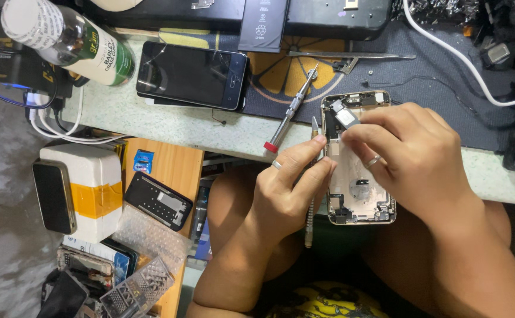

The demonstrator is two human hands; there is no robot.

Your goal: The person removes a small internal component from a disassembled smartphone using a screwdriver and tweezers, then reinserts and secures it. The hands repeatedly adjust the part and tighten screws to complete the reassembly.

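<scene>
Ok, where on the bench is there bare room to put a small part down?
Bare pale bench edge lies between the dark phone and the red-tipped screwdriver. The dark mat is open between the long tweezers and the white cable. It is crowded around the opened phone under both hands.

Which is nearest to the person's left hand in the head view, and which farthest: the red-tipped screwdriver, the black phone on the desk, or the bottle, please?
From the left hand:
1. Red-tipped screwdriver, just above it on the desk edge.
2. Black phone, farther up and left on the desk.
3. Bottle, at the far upper-left corner.
</scene>
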